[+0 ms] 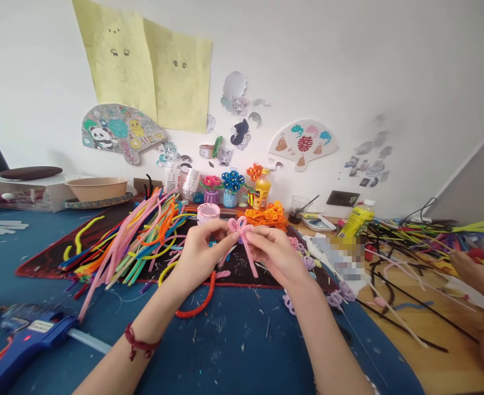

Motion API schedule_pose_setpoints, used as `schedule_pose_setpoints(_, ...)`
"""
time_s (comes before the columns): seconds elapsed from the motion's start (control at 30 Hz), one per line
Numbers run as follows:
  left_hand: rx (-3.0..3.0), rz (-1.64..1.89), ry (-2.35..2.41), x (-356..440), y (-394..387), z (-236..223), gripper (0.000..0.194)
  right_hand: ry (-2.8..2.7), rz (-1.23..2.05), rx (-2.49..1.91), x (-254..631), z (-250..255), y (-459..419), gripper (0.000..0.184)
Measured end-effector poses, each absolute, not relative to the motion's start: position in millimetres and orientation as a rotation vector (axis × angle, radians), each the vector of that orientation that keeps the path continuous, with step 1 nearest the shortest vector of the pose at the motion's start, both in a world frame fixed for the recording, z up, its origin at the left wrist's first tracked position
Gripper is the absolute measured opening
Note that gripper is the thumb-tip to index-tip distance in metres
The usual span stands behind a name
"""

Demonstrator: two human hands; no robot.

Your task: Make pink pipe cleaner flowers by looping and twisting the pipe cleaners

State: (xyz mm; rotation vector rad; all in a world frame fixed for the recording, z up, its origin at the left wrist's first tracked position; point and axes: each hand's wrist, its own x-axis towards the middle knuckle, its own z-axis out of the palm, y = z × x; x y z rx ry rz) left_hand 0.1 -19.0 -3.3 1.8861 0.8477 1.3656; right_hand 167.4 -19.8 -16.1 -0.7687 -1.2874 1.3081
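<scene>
Between my two hands, a pink pipe-cleaner flower [242,224] with looped petals is held up over the dark mat. My left hand [201,252] pinches it from the left side, thumb and fingers closed. From the right, my right hand [273,252] grips it near its centre, and loose pink ends hang below. Just behind my left hand stands a small pink pot [208,212]. A red pipe cleaner [204,308] curves on the table under my left wrist. Fingertips partly hide the middle of the flower.
A pile of coloured pipe cleaners [133,236] lies left; a blue glue gun [32,340] is front left. Finished flower pots [230,192], orange pipe-cleaner pieces [269,214] and bottles [262,189] stand behind. Another person's hand [478,280] is at far right.
</scene>
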Motion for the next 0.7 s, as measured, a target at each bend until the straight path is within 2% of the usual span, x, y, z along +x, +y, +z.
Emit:
schedule_pose_setpoints(0.17, 2.075, 1.403, 0.838, -2.3, -17.2, -4.8, 0.017, -1.145, 1.515, -0.728, 169.9, -17.1, -19.9, 0.02)
schedule_pose_setpoints(0.33, 1.922, 1.317, 0.91, -1.8, -14.9, -3.3, 0.022, -1.242, 1.203, -0.87, 174.6, -12.8, -19.7, 0.031)
schedule_pose_setpoints(0.43, 1.876, 1.291, 0.902, -2.1, -12.9, -3.9, 0.023, -1.223, 1.035, -0.915, 174.5, -11.9, -18.8, 0.031)
schedule_pose_setpoints(0.7, 1.941, 1.233, 0.899, 0.0, -11.7, -9.7, 0.026, -1.321, 1.182, -0.851, 166.6, -17.8, -18.3, 0.027)
